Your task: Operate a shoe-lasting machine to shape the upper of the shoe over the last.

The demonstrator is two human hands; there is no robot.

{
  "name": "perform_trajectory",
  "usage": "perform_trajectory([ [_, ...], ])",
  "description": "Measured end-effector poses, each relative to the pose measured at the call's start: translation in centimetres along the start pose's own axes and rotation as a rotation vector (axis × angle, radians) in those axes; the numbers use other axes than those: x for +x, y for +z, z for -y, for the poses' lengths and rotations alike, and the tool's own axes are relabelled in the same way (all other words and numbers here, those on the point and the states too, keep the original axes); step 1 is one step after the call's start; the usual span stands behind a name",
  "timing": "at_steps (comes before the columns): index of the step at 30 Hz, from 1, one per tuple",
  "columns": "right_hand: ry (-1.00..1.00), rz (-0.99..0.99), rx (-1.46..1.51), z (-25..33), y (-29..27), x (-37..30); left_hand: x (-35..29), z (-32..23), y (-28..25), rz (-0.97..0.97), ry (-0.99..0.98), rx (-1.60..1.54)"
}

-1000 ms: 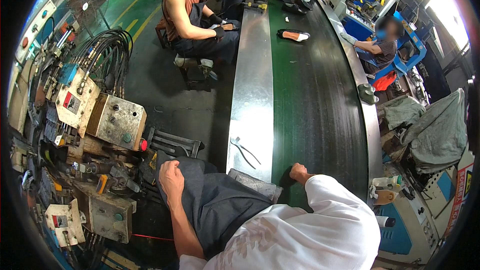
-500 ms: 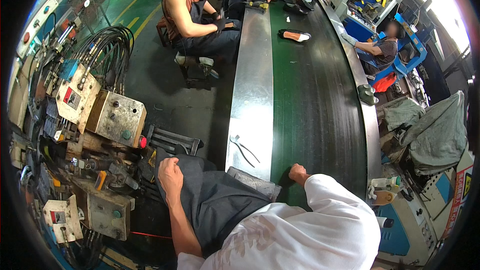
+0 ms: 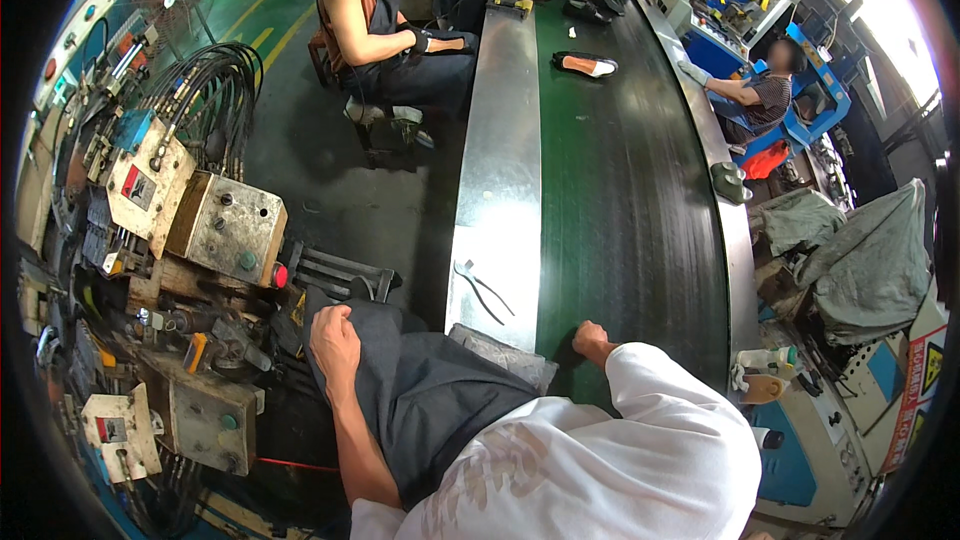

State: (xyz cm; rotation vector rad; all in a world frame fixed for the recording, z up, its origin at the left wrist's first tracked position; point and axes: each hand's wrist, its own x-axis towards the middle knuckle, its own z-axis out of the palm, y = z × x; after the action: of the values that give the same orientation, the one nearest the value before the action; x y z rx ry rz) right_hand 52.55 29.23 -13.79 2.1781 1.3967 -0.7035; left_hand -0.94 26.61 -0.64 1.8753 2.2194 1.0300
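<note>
My left hand (image 3: 336, 338) rests closed on my knee, on the dark grey trousers (image 3: 430, 400), holding nothing. My right hand (image 3: 592, 340) lies fisted on the near end of the dark green conveyor belt (image 3: 630, 190), with the white sleeve behind it. A pair of metal pliers (image 3: 482, 290) lies on the steel side rail (image 3: 500, 160), a little ahead and to the left of my right hand. A shoe sole with an orange insole (image 3: 586, 64) sits far up the belt.
Grey machine boxes with buttons (image 3: 228, 228) and black hoses (image 3: 215, 80) crowd the left. A seated person in a sleeveless top (image 3: 385, 30) works at the belt's far left; another person (image 3: 760, 95) sits at the right. Grey cloth (image 3: 865, 260) drapes over equipment on the right.
Both hands stay where they were. The view has shifted slightly; the shoe sole far up the belt holds its place.
</note>
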Motion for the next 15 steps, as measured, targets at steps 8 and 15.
perform_trajectory([
  [8, 0.061, 0.028, 0.019, -0.29, 0.33, 0.20, 0.03, -0.30, -0.21, -0.013, -0.012, -0.021],
  [15, 0.039, 0.029, 0.043, -0.23, 0.13, -0.50, -0.38, 0.06, -0.63, -0.004, -0.018, -0.019],
])
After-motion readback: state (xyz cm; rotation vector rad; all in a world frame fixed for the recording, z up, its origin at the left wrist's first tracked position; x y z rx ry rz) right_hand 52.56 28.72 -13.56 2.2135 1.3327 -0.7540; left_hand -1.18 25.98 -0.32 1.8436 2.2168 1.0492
